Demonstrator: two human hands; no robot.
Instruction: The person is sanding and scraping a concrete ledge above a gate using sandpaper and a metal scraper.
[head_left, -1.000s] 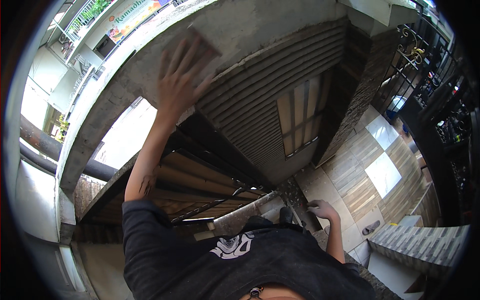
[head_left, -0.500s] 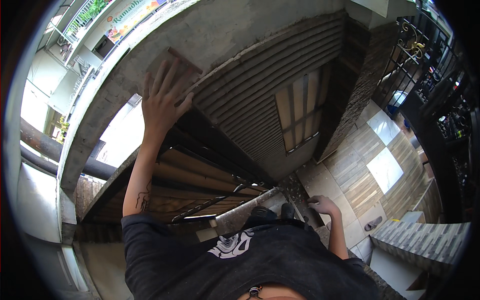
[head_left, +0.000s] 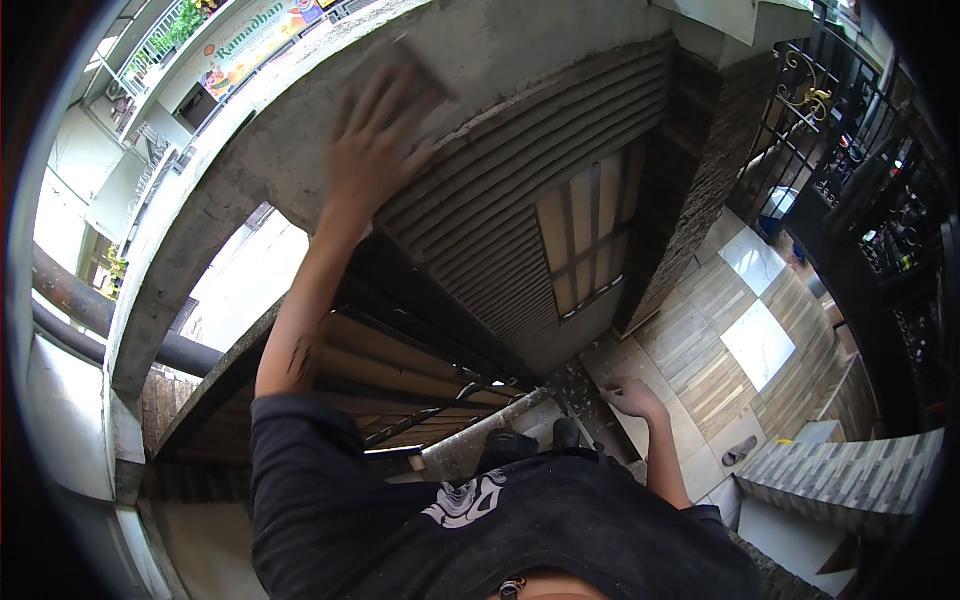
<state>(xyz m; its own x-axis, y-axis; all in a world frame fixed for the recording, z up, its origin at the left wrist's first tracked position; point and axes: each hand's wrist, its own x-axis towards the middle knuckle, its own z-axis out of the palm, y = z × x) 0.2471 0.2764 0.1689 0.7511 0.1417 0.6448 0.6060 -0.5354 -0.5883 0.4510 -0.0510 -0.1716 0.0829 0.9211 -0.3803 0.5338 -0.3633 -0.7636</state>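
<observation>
My left hand point(head_left: 372, 150) reaches up to the grey concrete beam point(head_left: 530, 70), its fingers spread flat over a thin brown rectangular pad point(head_left: 425, 68). The pad lies against the beam's face and is partly hidden by the fingers; hand and pad are blurred by motion, so its exact kind does not show. Low at my side hangs my right hand point(head_left: 632, 397), its fingers loosely bent and apart, with nothing visible in it.
Under the beam is a ribbed panel point(head_left: 500, 190) with a barred window point(head_left: 588, 235). Dark slanting bars point(head_left: 430, 345) cross below my left arm. To the right are a tiled floor point(head_left: 690, 340), a slipper point(head_left: 740, 450), a patterned ledge point(head_left: 840, 470) and a black metal gate point(head_left: 790, 120).
My left hand and the pad have moved up and to the right along the beam. My right hand stays low at my side, and the whole view has shifted slightly.
</observation>
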